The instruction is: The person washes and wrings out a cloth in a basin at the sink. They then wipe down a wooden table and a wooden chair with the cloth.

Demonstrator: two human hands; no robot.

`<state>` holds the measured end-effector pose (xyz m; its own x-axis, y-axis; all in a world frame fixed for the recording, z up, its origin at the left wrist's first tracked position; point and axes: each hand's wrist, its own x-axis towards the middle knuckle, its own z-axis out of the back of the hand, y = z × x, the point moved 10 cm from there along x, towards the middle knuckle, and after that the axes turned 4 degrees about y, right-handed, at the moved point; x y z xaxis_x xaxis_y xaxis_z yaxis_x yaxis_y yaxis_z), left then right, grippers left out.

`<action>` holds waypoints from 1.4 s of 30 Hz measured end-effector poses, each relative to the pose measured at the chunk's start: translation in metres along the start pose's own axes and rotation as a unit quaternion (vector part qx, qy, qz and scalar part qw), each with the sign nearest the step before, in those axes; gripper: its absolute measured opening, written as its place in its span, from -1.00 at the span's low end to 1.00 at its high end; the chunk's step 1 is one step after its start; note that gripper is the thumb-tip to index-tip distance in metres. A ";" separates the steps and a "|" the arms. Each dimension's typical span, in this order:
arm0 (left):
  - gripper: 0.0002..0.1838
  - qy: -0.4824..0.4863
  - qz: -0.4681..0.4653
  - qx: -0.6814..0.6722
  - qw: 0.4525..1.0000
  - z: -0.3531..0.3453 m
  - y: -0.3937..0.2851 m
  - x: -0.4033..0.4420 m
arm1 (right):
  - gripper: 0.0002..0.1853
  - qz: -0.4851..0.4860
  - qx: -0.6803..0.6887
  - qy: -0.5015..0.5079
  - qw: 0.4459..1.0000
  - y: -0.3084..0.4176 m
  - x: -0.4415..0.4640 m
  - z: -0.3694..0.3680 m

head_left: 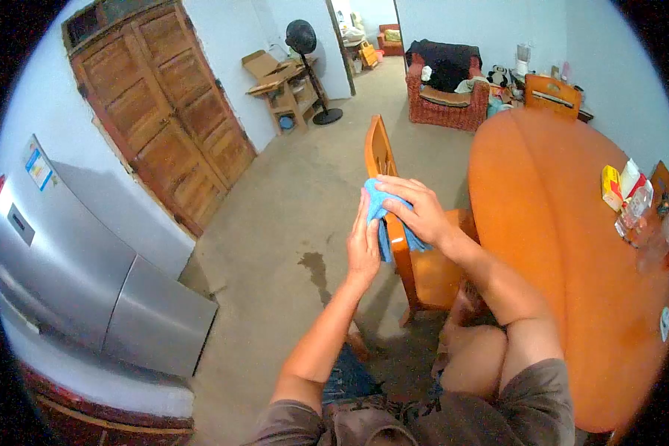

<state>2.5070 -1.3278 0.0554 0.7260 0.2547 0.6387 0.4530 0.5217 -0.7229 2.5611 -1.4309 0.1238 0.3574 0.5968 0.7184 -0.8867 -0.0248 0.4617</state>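
A blue cloth [377, 199] is draped over the top edge of a wooden chair's backrest [380, 145], with part of it hanging down on both sides. My left hand [362, 241] presses the cloth from the left side, its fingers pointing up along it. From the right, my right hand [421, 212] grips the cloth over the same edge, fingers curled across the top. Below my right forearm shows the chair's seat [436, 279]. Parts of the backrest are hidden behind my hands and the cloth.
Right of the chair stands a large oval wooden table [528, 223], bearing a yellow box [611, 187] and plastic packaging. A silver refrigerator [89, 260] is at left. Farther back are wooden doors [160, 111], a black fan [302, 37] and a red armchair [446, 111].
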 end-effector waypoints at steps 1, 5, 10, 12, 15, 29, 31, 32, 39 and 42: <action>-0.49 -0.003 0.000 -0.002 1.000 0.001 -0.006 -0.008 | -0.70 0.005 0.004 0.004 1.000 0.005 -0.005 0.000; -0.51 0.002 0.029 -0.055 0.998 -0.003 -0.014 -0.030 | -0.70 0.017 0.001 0.017 1.000 0.017 -0.015 0.002; -0.51 0.003 0.032 -0.064 0.997 -0.014 0.008 -0.016 | -0.68 -0.004 0.015 0.009 1.000 -0.001 -0.009 0.000; -0.51 0.005 0.026 -0.051 0.998 -0.011 0.010 0.000 | -0.68 -0.021 0.027 -0.012 0.999 -0.017 -0.003 -0.005; -0.52 -0.014 0.006 -0.028 0.999 -0.002 0.017 0.031 | -0.67 -0.042 0.041 -0.042 0.997 -0.036 0.016 -0.008; -0.48 0.004 0.157 -0.371 0.915 -0.022 0.055 0.048 | -0.47 -0.200 0.060 -0.095 0.973 -0.095 0.009 -0.030; -0.47 0.011 0.190 -0.364 0.912 -0.020 0.031 0.032 | -0.47 -0.250 0.169 -0.024 0.953 -0.076 -0.001 -0.034; -0.45 0.031 0.168 -0.378 0.910 -0.021 0.022 0.025 | -0.45 -0.228 0.200 -0.006 0.953 -0.074 -0.007 -0.039; -0.38 0.048 0.155 -0.415 0.895 -0.036 0.033 0.024 | -0.46 -0.192 0.400 -0.028 0.896 -0.060 -0.015 -0.044; -0.39 0.048 0.187 -0.397 0.897 -0.038 0.045 0.038 | -0.47 -0.203 0.367 -0.046 0.906 -0.077 -0.004 -0.048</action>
<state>2.5748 -1.3254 0.0372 0.9277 0.2002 0.3150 0.3673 -0.3391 -0.8661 2.6137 -1.3928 0.0602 0.6639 0.6072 0.4365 -0.2538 -0.3661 0.8953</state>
